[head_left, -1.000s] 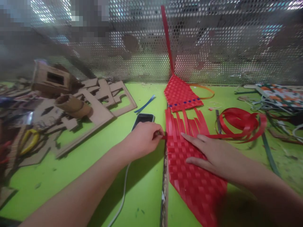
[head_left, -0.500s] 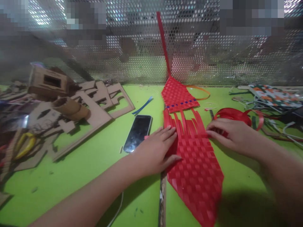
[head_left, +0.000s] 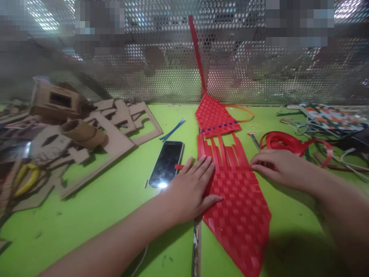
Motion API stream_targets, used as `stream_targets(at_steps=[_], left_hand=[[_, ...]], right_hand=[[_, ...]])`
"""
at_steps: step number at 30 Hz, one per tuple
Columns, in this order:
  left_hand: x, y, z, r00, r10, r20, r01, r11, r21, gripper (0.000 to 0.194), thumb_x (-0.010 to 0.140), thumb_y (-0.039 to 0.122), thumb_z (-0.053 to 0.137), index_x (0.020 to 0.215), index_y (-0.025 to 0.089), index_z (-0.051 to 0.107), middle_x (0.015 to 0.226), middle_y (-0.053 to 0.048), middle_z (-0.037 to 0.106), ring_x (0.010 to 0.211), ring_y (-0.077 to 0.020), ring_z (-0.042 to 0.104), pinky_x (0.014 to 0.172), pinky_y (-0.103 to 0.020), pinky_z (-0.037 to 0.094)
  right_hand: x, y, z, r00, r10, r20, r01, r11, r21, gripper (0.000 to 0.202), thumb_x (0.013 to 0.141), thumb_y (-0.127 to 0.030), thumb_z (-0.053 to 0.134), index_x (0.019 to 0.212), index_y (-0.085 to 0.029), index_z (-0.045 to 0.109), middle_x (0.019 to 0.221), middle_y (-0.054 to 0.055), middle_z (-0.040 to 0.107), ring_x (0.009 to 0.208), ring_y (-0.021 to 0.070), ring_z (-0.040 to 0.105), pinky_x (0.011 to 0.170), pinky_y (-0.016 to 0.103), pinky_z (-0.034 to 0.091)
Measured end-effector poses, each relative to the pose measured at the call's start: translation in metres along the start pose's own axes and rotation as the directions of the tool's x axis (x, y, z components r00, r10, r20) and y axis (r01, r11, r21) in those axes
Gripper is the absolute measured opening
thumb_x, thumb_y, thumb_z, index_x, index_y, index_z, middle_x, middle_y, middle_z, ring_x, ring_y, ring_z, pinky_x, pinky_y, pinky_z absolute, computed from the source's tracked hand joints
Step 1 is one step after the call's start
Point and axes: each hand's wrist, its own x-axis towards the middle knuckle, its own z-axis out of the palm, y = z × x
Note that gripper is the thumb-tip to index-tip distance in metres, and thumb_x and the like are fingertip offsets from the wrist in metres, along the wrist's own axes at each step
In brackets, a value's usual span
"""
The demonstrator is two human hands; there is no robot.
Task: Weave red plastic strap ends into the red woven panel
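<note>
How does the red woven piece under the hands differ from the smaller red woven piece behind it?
The red woven piece under the left hand is larger and all red; the smaller woven piece carries a dotted blue line and a long upright strip. Both are red strip weave, joined by loose strips.

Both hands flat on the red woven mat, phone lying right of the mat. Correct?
Not quite: in the head view the phone lies left of the red woven mat, beside the left hand. Left hand rests flat on it; right hand sits at its right edge.
</note>
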Motion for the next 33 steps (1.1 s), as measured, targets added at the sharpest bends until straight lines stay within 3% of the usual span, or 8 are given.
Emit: stream_targets(at_steps=[4, 7, 11, 14, 18, 23, 29, 33], left_hand=[[0.0, 0.001, 0.002, 1.0, -0.013, -0.007, 0.013, 1.0, 0.009, 0.096, 0.107, 0.08, 0.028, 0.174, 0.012, 0.021, 0.18, -0.013, 0.007, 0.169, -0.036, 0.008, 0.138, -0.061, 0.011], [0.001, 0.002, 0.002, 0.999, -0.003, -0.036, 0.004, 0.999, 0.033, 0.095, 0.107, 0.079, 0.031, 0.173, 0.011, 0.026, 0.181, -0.016, 0.014, 0.168, -0.0382, 0.014, 0.137, -0.061, 0.016], [0.002, 0.005, -0.004, 0.994, 0.011, -0.11, -0.001, 0.997, 0.083, 0.092, 0.103, 0.079, 0.047, 0.162, 0.008, 0.048, 0.169, -0.022, 0.046, 0.156, -0.0424, 0.042, 0.13, -0.062, 0.03], [0.004, 0.006, -0.01, 0.989, -0.003, -0.146, 0.015, 0.996, 0.087, 0.086, 0.097, 0.08, 0.057, 0.148, 0.011, 0.061, 0.146, -0.02, 0.063, 0.132, -0.0397, 0.059, 0.115, -0.059, 0.048], [0.004, 0.007, -0.011, 0.987, 0.005, -0.162, 0.011, 0.995, 0.099, 0.083, 0.096, 0.083, 0.056, 0.14, 0.012, 0.065, 0.13, -0.017, 0.065, 0.119, -0.0372, 0.06, 0.106, -0.056, 0.051], [0.003, 0.009, -0.008, 0.987, -0.009, -0.162, 0.027, 0.993, 0.111, 0.078, 0.097, 0.078, 0.058, 0.14, 0.013, 0.063, 0.129, -0.016, 0.063, 0.117, -0.0363, 0.058, 0.106, -0.056, 0.049], [0.003, 0.009, -0.008, 0.99, -0.03, -0.134, 0.041, 0.996, 0.077, 0.076, 0.098, 0.076, 0.061, 0.14, 0.014, 0.063, 0.128, -0.015, 0.061, 0.119, -0.037, 0.056, 0.107, -0.058, 0.048], [0.003, 0.009, -0.008, 0.99, -0.031, -0.134, 0.039, 0.997, 0.063, 0.075, 0.097, 0.076, 0.062, 0.14, 0.014, 0.062, 0.129, -0.016, 0.061, 0.117, -0.0362, 0.056, 0.106, -0.058, 0.048]], right_hand=[[0.004, -0.005, 0.005, 0.995, -0.067, -0.067, 0.066, 0.998, -0.02, 0.023, 0.104, -0.031, 0.053, 0.106, -0.026, 0.075, 0.106, 0.009, 0.078, 0.096, 0.0286, 0.073, 0.084, 0.043, 0.054], [0.003, -0.014, 0.007, 0.996, -0.075, -0.037, 0.075, 0.997, -0.006, 0.027, 0.107, -0.036, 0.052, 0.11, -0.027, 0.077, 0.111, 0.01, 0.078, 0.099, 0.0285, 0.072, 0.087, 0.044, 0.055], [-0.003, -0.023, 0.007, 1.0, 0.002, -0.022, -0.002, 1.0, -0.013, 0.043, 0.095, -0.061, 0.071, 0.118, -0.025, 0.076, 0.117, 0.012, 0.076, 0.102, 0.0323, 0.071, 0.091, 0.049, 0.056], [-0.005, -0.024, 0.009, 0.999, 0.035, -0.026, -0.035, 0.999, -0.02, 0.05, 0.085, -0.062, 0.081, 0.117, -0.025, 0.076, 0.118, 0.012, 0.075, 0.102, 0.0336, 0.071, 0.09, 0.05, 0.056], [-0.004, -0.025, 0.01, 0.999, 0.043, -0.002, -0.043, 0.999, 0.007, 0.042, 0.085, -0.06, 0.082, 0.111, -0.027, 0.076, 0.112, 0.01, 0.074, 0.098, 0.0322, 0.071, 0.084, 0.047, 0.057], [-0.002, -0.025, 0.008, 0.997, 0.07, 0.015, -0.07, 0.997, 0.016, 0.041, 0.084, -0.06, 0.083, 0.108, -0.027, 0.076, 0.111, 0.009, 0.074, 0.095, 0.031, 0.07, 0.079, 0.044, 0.056], [-0.003, -0.026, 0.009, 0.999, 0.039, 0.002, -0.039, 0.999, 0.019, 0.049, 0.084, -0.061, 0.084, 0.118, -0.027, 0.072, 0.121, 0.01, 0.073, 0.109, 0.0339, 0.068, 0.092, 0.048, 0.055], [-0.003, -0.031, 0.009, 1.0, 0.027, -0.001, -0.027, 1.0, 0.014, 0.038, 0.088, -0.053, 0.081, 0.113, -0.026, 0.073, 0.12, 0.011, 0.073, 0.11, 0.0341, 0.068, 0.094, 0.049, 0.054]])
